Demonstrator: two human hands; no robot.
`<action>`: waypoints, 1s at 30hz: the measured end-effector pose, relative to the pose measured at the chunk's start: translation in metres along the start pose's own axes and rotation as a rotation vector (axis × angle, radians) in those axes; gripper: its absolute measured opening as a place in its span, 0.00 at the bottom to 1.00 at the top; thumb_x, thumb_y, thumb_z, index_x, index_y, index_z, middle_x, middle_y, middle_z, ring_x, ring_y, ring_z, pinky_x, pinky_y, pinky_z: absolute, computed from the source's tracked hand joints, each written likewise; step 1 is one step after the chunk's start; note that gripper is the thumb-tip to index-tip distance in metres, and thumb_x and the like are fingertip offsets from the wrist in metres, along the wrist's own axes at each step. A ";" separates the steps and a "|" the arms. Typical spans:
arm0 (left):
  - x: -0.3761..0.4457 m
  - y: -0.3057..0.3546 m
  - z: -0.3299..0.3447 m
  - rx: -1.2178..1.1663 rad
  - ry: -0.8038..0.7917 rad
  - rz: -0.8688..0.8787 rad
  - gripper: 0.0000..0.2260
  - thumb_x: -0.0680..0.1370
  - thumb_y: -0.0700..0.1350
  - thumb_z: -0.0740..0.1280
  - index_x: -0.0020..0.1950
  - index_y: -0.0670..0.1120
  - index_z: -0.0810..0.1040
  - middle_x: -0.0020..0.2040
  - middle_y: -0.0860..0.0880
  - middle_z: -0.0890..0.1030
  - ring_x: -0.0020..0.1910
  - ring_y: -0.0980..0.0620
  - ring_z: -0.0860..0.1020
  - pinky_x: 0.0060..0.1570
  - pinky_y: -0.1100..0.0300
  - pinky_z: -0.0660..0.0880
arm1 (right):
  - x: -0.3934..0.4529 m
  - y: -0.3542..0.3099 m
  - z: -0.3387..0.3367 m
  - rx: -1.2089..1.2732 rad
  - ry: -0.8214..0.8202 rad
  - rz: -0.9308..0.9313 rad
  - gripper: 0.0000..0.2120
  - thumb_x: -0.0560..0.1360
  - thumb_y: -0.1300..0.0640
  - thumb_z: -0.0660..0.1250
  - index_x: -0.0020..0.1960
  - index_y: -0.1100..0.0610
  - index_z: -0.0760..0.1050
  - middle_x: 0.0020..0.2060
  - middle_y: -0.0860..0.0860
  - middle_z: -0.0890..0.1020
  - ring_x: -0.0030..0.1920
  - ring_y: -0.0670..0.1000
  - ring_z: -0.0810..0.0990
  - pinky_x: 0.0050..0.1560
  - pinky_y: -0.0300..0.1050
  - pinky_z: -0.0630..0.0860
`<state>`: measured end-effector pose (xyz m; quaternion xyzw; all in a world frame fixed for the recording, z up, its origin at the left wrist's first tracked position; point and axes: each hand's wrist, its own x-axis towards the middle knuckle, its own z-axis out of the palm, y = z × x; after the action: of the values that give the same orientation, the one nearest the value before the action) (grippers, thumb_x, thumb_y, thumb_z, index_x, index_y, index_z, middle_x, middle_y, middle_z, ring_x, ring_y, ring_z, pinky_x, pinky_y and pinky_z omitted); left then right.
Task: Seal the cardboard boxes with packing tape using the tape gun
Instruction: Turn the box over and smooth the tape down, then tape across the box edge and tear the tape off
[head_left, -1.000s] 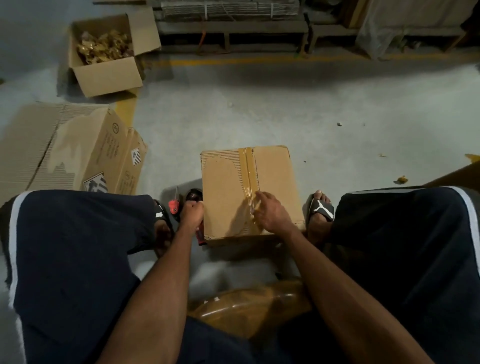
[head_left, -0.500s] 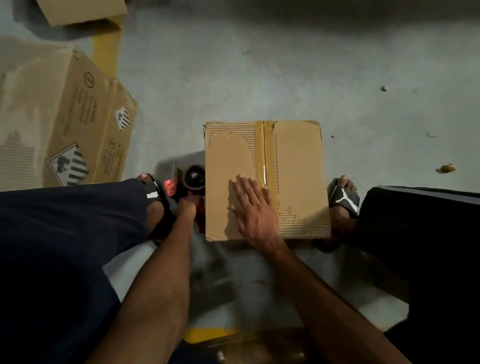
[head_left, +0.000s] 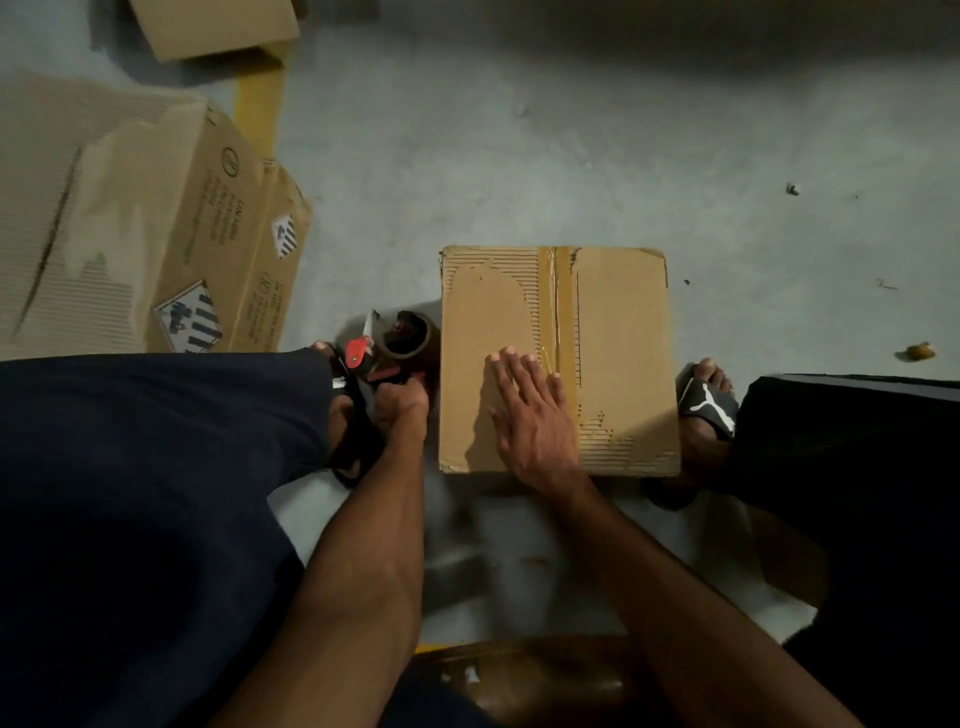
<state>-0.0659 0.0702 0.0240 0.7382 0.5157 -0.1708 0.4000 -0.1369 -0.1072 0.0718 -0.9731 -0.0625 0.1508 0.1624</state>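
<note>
The cardboard box (head_left: 558, 358) is sitting on the concrete floor (head_left: 519, 171) between the person's sandalled feet, its top flaps closed and a strip of packing tape (head_left: 555, 312) running along the centre seam. The right hand (head_left: 530, 415) is lying flat on the box's top, fingers straight and spread, just left of the tape strip. The left hand (head_left: 397, 402) is curling around the handle of the tape gun (head_left: 392, 345), which is standing on the floor against the box's left side. Flattened cartons (head_left: 140, 234) are lying on the floor well to the box's left.
</note>
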 end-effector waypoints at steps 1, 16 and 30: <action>-0.013 0.005 -0.012 -0.023 0.029 -0.006 0.18 0.78 0.50 0.67 0.64 0.41 0.80 0.60 0.40 0.82 0.59 0.39 0.80 0.56 0.51 0.75 | 0.000 -0.001 -0.001 0.014 -0.027 0.005 0.33 0.85 0.45 0.54 0.85 0.49 0.42 0.83 0.48 0.44 0.83 0.53 0.41 0.81 0.58 0.43; -0.169 0.157 -0.146 -0.414 -0.518 0.382 0.04 0.71 0.40 0.71 0.43 0.42 0.77 0.27 0.49 0.71 0.23 0.53 0.67 0.24 0.63 0.65 | 0.021 -0.036 -0.222 0.008 0.115 -0.122 0.30 0.84 0.43 0.60 0.82 0.53 0.59 0.81 0.53 0.62 0.81 0.55 0.59 0.79 0.62 0.57; -0.234 0.266 -0.117 -0.886 -1.388 -0.004 0.10 0.71 0.41 0.61 0.30 0.46 0.65 0.23 0.54 0.64 0.20 0.56 0.63 0.22 0.64 0.67 | 0.064 0.009 -0.306 0.660 0.434 0.011 0.26 0.83 0.50 0.67 0.79 0.48 0.66 0.76 0.49 0.71 0.71 0.49 0.71 0.68 0.49 0.72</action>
<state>0.0584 -0.0254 0.3629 0.2374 0.1721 -0.3698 0.8817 0.0200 -0.1959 0.3268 -0.8783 0.0302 -0.0458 0.4750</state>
